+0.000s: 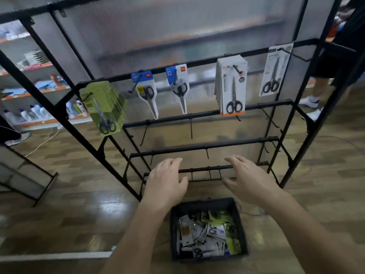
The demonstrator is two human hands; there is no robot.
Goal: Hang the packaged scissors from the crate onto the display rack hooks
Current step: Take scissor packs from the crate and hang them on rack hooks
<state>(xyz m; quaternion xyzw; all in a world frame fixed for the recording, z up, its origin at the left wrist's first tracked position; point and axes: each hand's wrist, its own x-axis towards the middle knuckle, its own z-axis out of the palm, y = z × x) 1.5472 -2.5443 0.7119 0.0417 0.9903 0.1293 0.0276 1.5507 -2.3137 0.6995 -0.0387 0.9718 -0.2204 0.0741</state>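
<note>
Nothing is being gripped: the left grip [166,180] and right grip [248,180] are being held wide above the crate [203,202] on the floor, where the packaged scissors [207,236] are lying heaped. Judged light, stiff and slick, each is best being pinched by its card top.

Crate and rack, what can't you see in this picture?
Head view only:
Crate: lower packs, buried under the top ones.
Green stack: how many packs, hidden behind the front one.
Blue-topped pack: small print, blurred.
Person at the right edge: cut off.
</note>
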